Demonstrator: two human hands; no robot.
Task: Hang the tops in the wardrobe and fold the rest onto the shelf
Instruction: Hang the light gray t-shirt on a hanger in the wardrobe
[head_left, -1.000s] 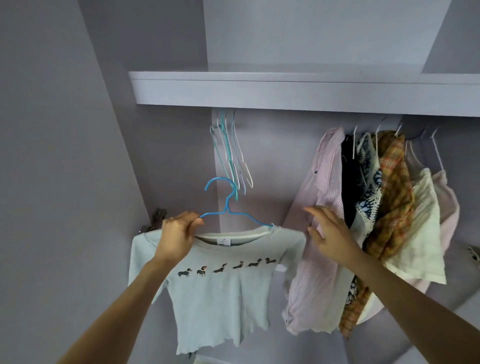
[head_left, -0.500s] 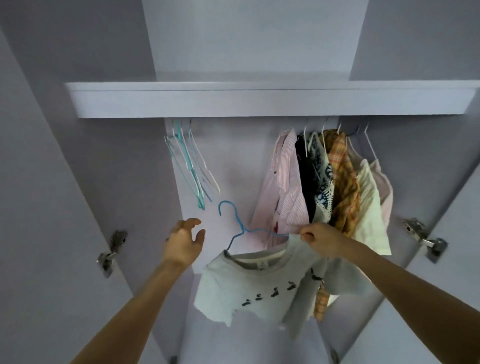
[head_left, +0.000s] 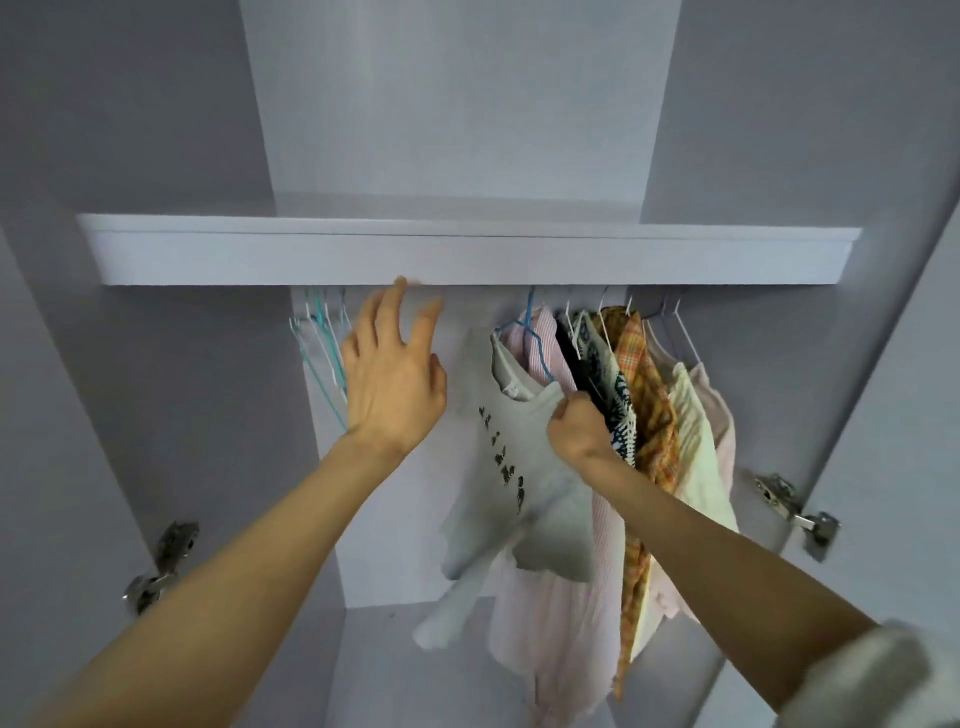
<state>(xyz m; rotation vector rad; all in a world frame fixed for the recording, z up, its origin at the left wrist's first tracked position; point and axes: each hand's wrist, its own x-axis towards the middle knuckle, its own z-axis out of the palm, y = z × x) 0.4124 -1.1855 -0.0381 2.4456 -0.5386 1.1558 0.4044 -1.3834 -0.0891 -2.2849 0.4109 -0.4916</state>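
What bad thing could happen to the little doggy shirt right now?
The right hand bunches the doggy shirt at its shoulder, so it might slip off the blue hanger. The hanger's hook goes up behind the shelf, so I cannot tell if it caught the rail; it may drop when released.

- No text, brand, number or sign can be read anywhere in view.
- The pale T-shirt (head_left: 511, 457) carries a row of small dark printed figures, not letters.
- A small neck label inside its collar is too blurred to read.
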